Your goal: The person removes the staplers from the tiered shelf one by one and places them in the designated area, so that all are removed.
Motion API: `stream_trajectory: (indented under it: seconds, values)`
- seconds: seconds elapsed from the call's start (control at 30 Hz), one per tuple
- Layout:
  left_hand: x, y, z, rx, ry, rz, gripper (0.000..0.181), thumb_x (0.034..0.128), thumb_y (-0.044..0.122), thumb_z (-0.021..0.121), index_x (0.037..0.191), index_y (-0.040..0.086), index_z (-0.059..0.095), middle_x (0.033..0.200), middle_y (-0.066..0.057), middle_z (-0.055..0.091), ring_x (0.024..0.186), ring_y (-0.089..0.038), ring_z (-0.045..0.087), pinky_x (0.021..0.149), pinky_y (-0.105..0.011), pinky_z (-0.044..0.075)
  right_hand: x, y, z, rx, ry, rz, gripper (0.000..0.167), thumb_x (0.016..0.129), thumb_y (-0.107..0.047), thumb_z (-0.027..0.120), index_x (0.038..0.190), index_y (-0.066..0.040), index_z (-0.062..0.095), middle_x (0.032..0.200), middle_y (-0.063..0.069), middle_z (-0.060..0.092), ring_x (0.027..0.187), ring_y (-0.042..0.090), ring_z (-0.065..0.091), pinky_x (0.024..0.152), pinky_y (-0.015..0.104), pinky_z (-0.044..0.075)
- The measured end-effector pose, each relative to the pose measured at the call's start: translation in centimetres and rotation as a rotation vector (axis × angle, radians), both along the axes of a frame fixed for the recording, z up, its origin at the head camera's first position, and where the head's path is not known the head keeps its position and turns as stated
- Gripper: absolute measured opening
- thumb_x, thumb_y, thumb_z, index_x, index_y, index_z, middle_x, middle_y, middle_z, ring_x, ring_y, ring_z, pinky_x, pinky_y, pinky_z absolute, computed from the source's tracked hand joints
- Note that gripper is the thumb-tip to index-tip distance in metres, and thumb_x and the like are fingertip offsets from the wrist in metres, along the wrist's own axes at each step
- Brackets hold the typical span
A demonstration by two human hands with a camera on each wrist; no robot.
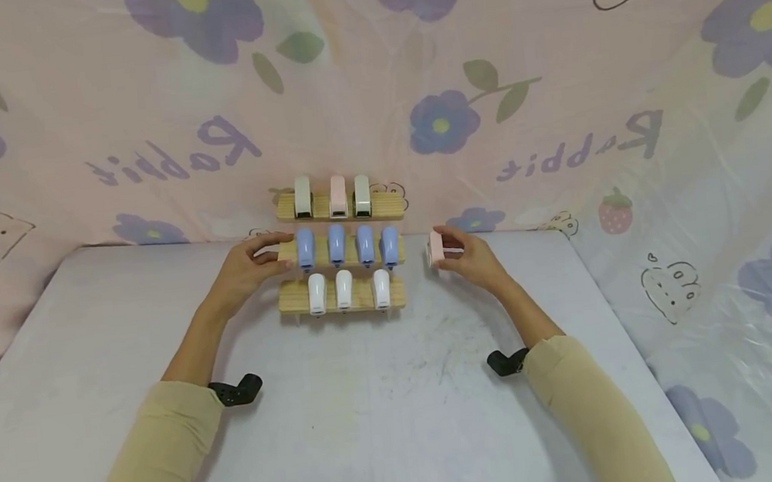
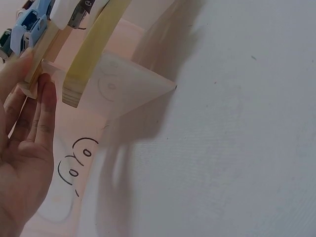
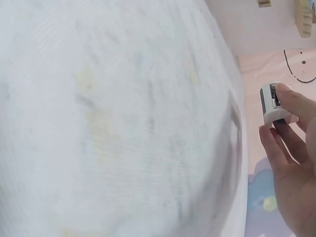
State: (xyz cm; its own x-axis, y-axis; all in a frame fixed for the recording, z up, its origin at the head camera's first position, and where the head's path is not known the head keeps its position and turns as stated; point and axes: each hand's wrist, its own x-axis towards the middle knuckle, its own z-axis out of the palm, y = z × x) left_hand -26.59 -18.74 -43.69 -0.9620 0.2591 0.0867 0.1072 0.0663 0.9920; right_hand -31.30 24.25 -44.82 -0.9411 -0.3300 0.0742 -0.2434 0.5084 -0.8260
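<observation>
A tiered rack with wooden shelves holds small staplers. On its top shelf [image 1: 386, 204] sit two pale grey-green staplers and a pink stapler [image 1: 337, 197]. Several blue staplers [image 1: 337, 243] line the middle shelf, and three white staplers [image 1: 344, 289] lie along the bottom shelf [image 1: 358, 298]. My left hand [image 1: 244, 274] pinches the left end of the middle shelf [image 2: 33, 84], thumb on one side and fingers on the other. To the right of the rack, my right hand [image 1: 473, 260] holds a small pink stapler [image 1: 436, 248] between thumb and fingers, clear of the shelves.
Clear side supports [image 2: 133, 86] hold up the shelves. The rack stands at the back of a white-covered table [image 1: 389, 419], close to a flower-printed curtain [image 1: 342, 74]. Dark scuffs mark the cloth below my right hand.
</observation>
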Motion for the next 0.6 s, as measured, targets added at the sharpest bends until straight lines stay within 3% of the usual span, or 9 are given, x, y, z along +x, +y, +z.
stream_trajectory:
  seconds: [0.23, 0.6]
  values:
    - [0.0, -0.1, -0.1, -0.004, -0.001, 0.003, 0.053, 0.0915, 0.006, 0.072, 0.140, -0.001, 0.052, 0.147, -0.014, 0.043, 0.111, -0.015, 0.059, 0.088, -0.021, 0.052, -0.3, -0.3, -0.6, -0.003, -0.040, -0.011, 0.071, 0.086, -0.005, 0.078, 0.148, -0.009, 0.045, 0.137, 0.020, 0.054, 0.124, 0.035, 0.056, 0.098, 0.043, 0.050]
    - [0.0, -0.1, 0.1, -0.008, 0.005, -0.001, 0.054, 0.0916, 0.010, 0.073, 0.141, 0.001, 0.051, 0.145, -0.012, 0.045, 0.111, -0.015, 0.059, 0.088, -0.022, 0.052, -1.2, -0.7, -1.3, 0.045, -0.029, -0.026, 0.069, 0.086, -0.006, 0.078, 0.147, -0.007, 0.046, 0.135, 0.020, 0.056, 0.124, 0.035, 0.056, 0.100, 0.047, 0.048]
